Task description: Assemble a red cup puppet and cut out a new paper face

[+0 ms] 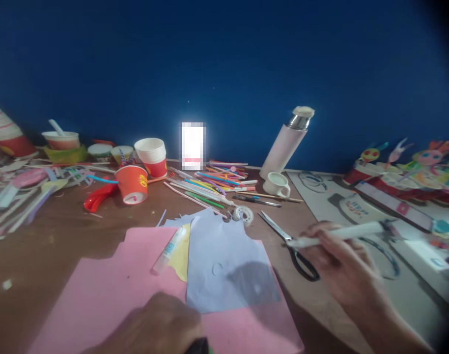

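Note:
My right hand is closed around a long white pen-like tool, blurred, its narrow end pointing left and its far end dark. Just left of that hand lies a pair of scissors with black handles, blades apart. My left hand is low in the picture, back upward and fingers curled; a small dark thing shows at its edge, too cut off to name. Under it spreads pink paper. On that lie a bluish paper sheet with a small drawn ring, a yellow paper piece and a glue stick.
Drinking straws and pens lie beyond the papers, beside a tape roll. A mug and a leaning pink flask stand behind. Paper cups and an orange cup are left; decorated crafts stand right.

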Available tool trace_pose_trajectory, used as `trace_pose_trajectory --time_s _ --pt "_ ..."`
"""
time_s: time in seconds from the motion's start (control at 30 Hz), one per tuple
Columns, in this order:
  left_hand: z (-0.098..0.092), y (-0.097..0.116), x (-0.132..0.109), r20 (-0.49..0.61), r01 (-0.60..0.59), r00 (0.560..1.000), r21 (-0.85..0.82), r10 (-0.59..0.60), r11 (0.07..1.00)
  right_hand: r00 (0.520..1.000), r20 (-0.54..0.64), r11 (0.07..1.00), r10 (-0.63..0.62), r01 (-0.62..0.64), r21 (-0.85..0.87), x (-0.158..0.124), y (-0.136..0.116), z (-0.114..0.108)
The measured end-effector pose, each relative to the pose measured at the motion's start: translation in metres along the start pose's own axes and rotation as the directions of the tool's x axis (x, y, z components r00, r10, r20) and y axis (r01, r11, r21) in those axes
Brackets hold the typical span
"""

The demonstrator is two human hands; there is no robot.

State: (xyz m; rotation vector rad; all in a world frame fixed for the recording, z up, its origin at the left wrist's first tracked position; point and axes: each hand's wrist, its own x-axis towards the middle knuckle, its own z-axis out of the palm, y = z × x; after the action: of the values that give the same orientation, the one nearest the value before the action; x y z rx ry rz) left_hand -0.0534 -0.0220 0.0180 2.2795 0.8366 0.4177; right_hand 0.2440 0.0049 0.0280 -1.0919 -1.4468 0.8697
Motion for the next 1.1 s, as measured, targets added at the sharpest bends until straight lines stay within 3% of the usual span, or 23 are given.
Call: trace_pose_trajectory --time_s 0.07,0.13,0.2,0.27,0.37,0.43,0.5,0.77,0.97,1.1 --pt "-0.011 0.001 0.010 -0.041 -0.032 0.998 0.145 0.038 0.989 0.998 -0.062 0.994 0.009 -0.002 0.109 0.003 0.003 0.011" --pt "-0.023 0.001 0.024 -0.050 0.048 0.998 0.298 -0.035 0.953 0.998 -0.057 0.999 -0.029 0.031 0.036 0.001 0.008 0.021" --pt "-0.032 -0.003 0.041 -0.053 0.086 0.996 0.404 -0.071 0.911 0.995 -0.024 0.986 -0.092 0.088 -0.140 -0.005 0.015 0.028" --pt "-0.034 -0.011 0.057 -0.067 0.125 0.992 0.501 -0.105 0.857 0.975 0.128 0.931 -0.183 0.214 -0.297 -0.011 0.022 0.031" --pt "-0.025 -0.026 0.077 -0.040 0.111 0.993 0.596 -0.109 0.795 0.871 0.428 0.804 -0.239 0.425 -0.416 -0.014 0.031 0.033" --pt "-0.019 -0.035 0.085 -0.011 0.095 0.993 0.629 -0.114 0.772 0.834 0.503 0.752 -0.225 0.477 -0.455 -0.014 0.033 0.035" --pt "-0.016 -0.041 0.088 -0.012 0.118 0.990 0.639 -0.143 0.760 0.830 0.512 0.735 -0.222 0.488 -0.471 -0.013 0.034 0.036" --pt "-0.033 -0.033 0.072 -0.077 0.222 0.974 0.496 -0.212 0.839 0.834 0.524 0.722 -0.175 0.470 -0.508 -0.012 0.032 0.038" --pt "-0.029 -0.026 0.049 -0.055 0.341 0.940 0.162 -0.337 0.926 0.830 0.523 0.720 -0.192 0.481 -0.500 -0.010 0.031 0.041" --pt "-0.020 -0.029 0.045 0.010 0.423 0.906 -0.099 -0.424 0.901 0.823 0.534 0.712 -0.194 0.492 -0.501 -0.010 0.030 0.042"
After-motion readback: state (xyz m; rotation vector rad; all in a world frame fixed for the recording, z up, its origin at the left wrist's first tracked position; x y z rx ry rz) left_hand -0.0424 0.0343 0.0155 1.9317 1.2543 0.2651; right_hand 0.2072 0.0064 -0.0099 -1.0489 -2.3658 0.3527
